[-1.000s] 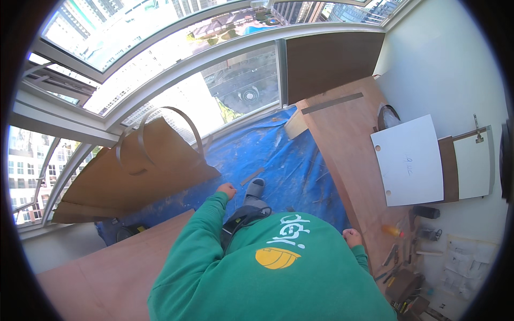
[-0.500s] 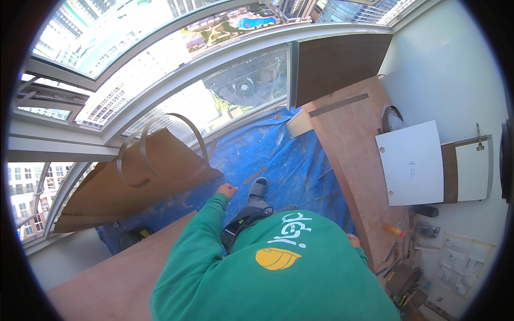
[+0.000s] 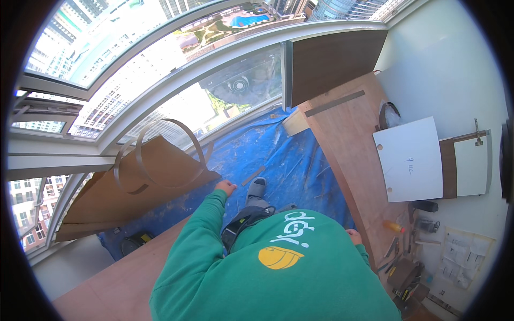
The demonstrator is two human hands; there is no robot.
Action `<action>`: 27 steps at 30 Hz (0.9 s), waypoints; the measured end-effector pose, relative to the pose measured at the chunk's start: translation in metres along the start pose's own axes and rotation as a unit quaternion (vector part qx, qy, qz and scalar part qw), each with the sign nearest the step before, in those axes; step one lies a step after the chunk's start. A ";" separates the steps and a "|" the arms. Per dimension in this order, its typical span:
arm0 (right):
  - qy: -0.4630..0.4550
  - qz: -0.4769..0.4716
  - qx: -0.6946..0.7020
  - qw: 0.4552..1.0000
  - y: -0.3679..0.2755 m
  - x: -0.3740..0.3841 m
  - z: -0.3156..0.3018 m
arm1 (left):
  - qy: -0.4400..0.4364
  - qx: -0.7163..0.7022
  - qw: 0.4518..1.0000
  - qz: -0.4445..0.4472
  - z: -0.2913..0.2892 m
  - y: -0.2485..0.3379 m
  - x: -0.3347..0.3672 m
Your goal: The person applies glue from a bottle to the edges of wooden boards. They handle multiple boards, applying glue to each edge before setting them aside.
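Note:
My left hand [image 3: 225,187] hangs in front of me on the left, above the blue sheet [image 3: 289,166] covering the floor. Its fingers are curled in, and I see nothing in them. Nearest to it are the brown board [image 3: 128,182] leaning by the window and a long thin strip [image 3: 199,140] bent into loops against that board. Only part of my right hand [image 3: 354,236] shows at my right side, beside the edge of the long wooden bench [image 3: 348,160]; my body hides most of it, and its fingers are unclear.
A narrow strip [image 3: 253,176] lies on the sheet by my foot. On the bench are a flat bar [image 3: 335,104], an orange bottle [image 3: 393,227] and several tools. White panels [image 3: 411,160] lean on the right wall. Another wooden surface [image 3: 123,267] is at lower left, near a tape measure [image 3: 136,242].
The view has shifted slightly. My left hand has moved a little forward, and slightly more of my right hand shows at my side. The boards and strips stay in place.

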State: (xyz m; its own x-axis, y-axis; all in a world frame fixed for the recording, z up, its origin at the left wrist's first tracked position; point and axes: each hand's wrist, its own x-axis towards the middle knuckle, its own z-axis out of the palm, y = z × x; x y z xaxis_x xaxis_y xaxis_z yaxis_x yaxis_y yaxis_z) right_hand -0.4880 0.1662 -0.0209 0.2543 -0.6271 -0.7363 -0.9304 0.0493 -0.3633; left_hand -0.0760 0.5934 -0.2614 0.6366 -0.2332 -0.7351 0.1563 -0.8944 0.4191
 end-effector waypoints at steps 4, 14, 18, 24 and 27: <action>-0.001 -0.022 -0.042 0.999 0.010 -0.002 -0.003 | -0.001 0.002 1.000 -0.013 0.004 -0.007 0.007; -0.015 -0.033 -0.010 0.999 0.030 0.000 -0.001 | -0.031 -0.009 0.999 -0.002 0.016 0.007 0.003; -0.002 -0.050 -0.035 0.998 0.021 -0.001 0.001 | -0.035 0.002 0.999 0.001 0.012 0.014 0.001; -0.002 -0.045 -0.059 0.997 0.007 -0.007 0.001 | -0.026 0.009 1.000 0.005 0.011 0.007 0.003; -0.006 -0.024 -0.044 0.999 0.010 -0.007 0.002 | -0.023 0.011 1.000 -0.008 0.010 0.007 0.001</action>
State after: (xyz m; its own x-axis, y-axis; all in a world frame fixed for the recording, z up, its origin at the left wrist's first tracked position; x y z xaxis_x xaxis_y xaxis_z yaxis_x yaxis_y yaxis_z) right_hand -0.4985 0.1730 -0.0202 0.3012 -0.6184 -0.7258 -0.9366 -0.0492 -0.3468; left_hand -0.0818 0.5828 -0.2640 0.5988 -0.2356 -0.7655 0.1493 -0.9062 0.3956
